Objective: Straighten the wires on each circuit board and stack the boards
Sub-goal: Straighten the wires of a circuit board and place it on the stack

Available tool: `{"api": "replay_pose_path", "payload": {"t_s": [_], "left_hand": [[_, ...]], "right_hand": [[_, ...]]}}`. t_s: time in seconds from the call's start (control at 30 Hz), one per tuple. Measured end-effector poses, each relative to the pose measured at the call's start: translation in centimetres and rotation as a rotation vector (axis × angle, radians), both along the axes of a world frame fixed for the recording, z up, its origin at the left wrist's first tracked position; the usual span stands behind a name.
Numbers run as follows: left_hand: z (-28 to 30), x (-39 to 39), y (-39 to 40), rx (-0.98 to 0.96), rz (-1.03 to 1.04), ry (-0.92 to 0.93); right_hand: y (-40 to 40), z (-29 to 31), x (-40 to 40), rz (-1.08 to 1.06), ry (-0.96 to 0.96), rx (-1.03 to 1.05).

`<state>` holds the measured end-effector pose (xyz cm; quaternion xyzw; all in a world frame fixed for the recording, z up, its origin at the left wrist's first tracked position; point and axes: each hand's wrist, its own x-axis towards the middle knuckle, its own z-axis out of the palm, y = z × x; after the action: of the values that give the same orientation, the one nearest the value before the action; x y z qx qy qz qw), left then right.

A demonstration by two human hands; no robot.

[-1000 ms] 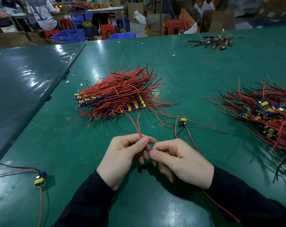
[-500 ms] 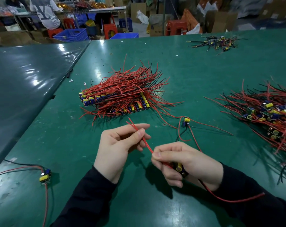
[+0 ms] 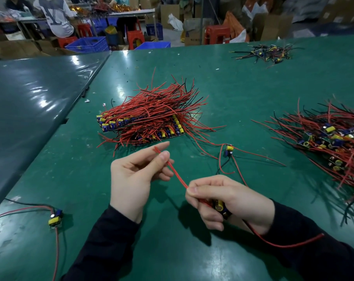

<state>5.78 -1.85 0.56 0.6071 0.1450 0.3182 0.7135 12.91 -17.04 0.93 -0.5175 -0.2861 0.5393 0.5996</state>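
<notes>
Head view: my right hand grips the circuit board above the table, thumb clamping the red wire; my left hand pinches its tip. I judge a taut, even pull toward the stack straightens it best

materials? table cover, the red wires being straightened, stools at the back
Table cover: looks like green vinyl or rubber mat, semi-gloss, with lamp glare and scuffs.
Red wires: probably plastic-insulated, smooth, flexing between the hands; conductor not visible.
Stools: likely moulded plastic, uniform red with a slight sheen.
</notes>
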Motion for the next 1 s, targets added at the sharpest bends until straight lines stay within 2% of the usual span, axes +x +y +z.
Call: {"api": "replay_pose_path", "payload": {"t_s": [0.07,0.13,0.27,0.47,0.53,0.63,0.7,1.0], "left_hand": [[0.0,-0.1,0.0,-0.047,-0.023,-0.005],[-0.1,-0.1,0.0,0.002,-0.024,-0.002],[-0.7,0.0,0.2,0.239,0.055,0.012],[-1.7,0.2,0.1,0.585,0.279,-0.046],[-1.7,0.2,0.3,0.661,0.269,-0.064],[-1.8,0.0,0.4,0.938,0.220,-0.036],[-1.8,-0.2,0.4,1.055,0.177,-0.015],[-1.9,-0.4,-0.5,1.223,-0.050,-0.009]], "right_hand": [[-0.1,-0.1,0.0,0.024,0.015,0.015],[-0.1,-0.2,0.0,0.042,0.023,0.026],[-0.1,-0.2,-0.1,0.041,0.010,0.030],[0.0,0.0,-0.1,0.003,-0.019,0.029],[0.0,0.1,0.0,-0.009,-0.025,0.029],[0.0,0.2,-0.1,-0.019,-0.014,0.066],[-0.1,0.2,-0.1,-0.054,0.012,0.103],[0.1,-0.1,0.1,-0.066,0.027,0.187]]}}
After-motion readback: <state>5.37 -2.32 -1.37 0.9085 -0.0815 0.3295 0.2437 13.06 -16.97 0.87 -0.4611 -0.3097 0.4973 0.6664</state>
